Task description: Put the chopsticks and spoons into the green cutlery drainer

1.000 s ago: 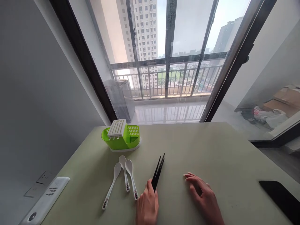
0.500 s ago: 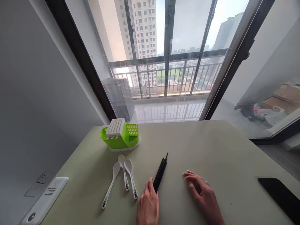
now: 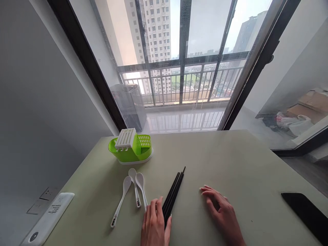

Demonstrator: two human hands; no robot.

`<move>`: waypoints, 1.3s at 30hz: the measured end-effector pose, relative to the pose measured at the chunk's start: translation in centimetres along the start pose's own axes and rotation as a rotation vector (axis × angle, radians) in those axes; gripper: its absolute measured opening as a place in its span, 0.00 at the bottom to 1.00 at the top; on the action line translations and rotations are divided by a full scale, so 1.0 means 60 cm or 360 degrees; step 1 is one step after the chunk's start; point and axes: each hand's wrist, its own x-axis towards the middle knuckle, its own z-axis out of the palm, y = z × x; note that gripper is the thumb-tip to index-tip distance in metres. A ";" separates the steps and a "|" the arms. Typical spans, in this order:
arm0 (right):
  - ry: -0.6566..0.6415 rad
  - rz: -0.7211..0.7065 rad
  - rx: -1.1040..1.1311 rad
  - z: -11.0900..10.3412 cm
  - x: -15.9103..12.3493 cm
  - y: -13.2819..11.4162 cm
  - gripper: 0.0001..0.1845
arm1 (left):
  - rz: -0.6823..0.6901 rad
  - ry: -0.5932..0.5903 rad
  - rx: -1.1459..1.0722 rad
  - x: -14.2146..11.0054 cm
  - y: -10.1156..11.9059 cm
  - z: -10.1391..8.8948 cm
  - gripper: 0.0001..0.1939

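Note:
Several black chopsticks [image 3: 174, 193] lie in a slightly fanned bundle on the table, tips pointing away from me. My left hand [image 3: 154, 222] is closed loosely around their near ends, thumb on the right side and fingers on the left. The near ends are hidden by the hand. To the right, my right hand [image 3: 221, 212] rests on the table, holding nothing, its fingers loosely curved and apart from the thumb. Three white spoons, among them a left one [image 3: 122, 198], lie left of my left hand, whose fingers cover the nearest spoon's handle end.
A green and white cutlery holder [image 3: 130, 148] stands at the table's back left. On the left edge lies a white elongated device [image 3: 52, 218]. A flat black object [image 3: 304, 210] lies at the right. Beyond the pale table [image 3: 205, 153] is a glass door.
My left hand has shifted left and a little nearer me, its thumb now further from the fingers. The chopsticks have spread apart slightly. My right hand has stayed in place.

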 end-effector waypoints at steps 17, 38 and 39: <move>-0.0004 0.0004 0.0021 -0.001 -0.001 0.002 0.13 | -0.0309 0.0534 0.0003 0.021 -0.183 -0.060 0.31; -0.0006 0.0007 0.0005 -0.001 -0.001 0.002 0.14 | -0.0027 0.0234 0.0177 0.026 -0.159 0.017 0.37; -0.0009 0.0013 0.0015 -0.001 -0.001 0.002 0.14 | -0.0027 0.0223 0.0175 0.022 -0.160 0.015 0.37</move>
